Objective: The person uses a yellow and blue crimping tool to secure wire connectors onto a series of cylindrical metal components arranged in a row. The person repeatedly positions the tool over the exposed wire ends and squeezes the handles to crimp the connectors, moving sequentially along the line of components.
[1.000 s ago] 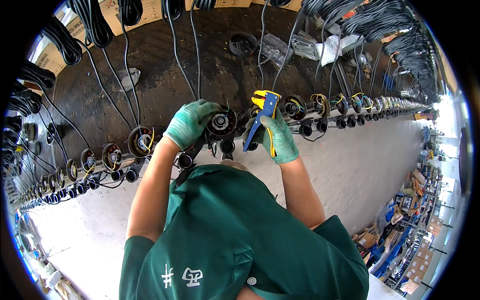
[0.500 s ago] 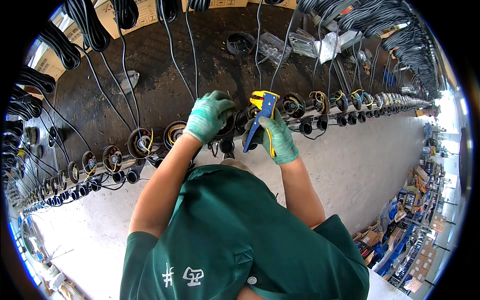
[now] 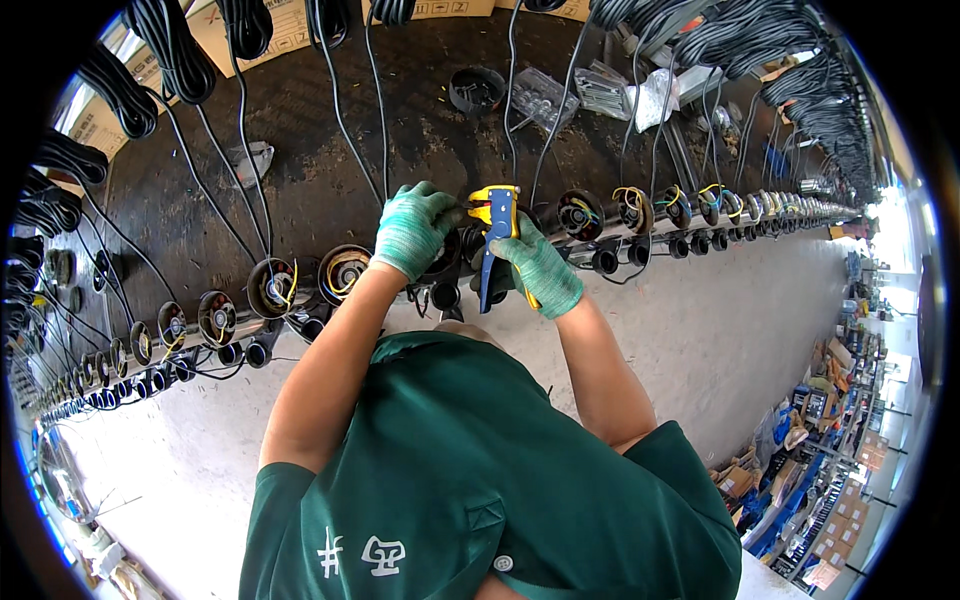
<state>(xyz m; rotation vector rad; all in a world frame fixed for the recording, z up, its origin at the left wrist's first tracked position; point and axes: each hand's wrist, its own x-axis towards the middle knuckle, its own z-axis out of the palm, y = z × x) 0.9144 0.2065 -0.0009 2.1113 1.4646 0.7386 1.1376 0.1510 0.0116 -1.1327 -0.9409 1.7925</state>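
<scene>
My right hand [image 3: 548, 270], in a green knit glove, is wrapped round a blue and yellow wire stripper [image 3: 500, 222]. The tool's yellow jaws point left, level with the fingertips of my left hand [image 3: 410, 232]. That hand wears the same kind of glove, its fingers pinched together beside the jaws. What they hold, if anything, is too small to make out. Below the left hand is a dark round housing, mostly covered by the glove. To its left sits an open round housing [image 3: 344, 273] with yellow wires inside; to the right of the tool sits another housing [image 3: 580, 214].
A long row of similar housings with black cables runs along the dark bench edge. Coiled black cables [image 3: 170, 55] hang along the far side. A round black dish [image 3: 477, 90], plastic bags of small parts [image 3: 543, 98] and cardboard boxes [image 3: 275, 35] lie beyond my hands.
The wire stripper and my right hand have moved left, bringing the jaws up to my left fingertips. My left hand has stayed nearly in place, its fingers turned toward the tool.
</scene>
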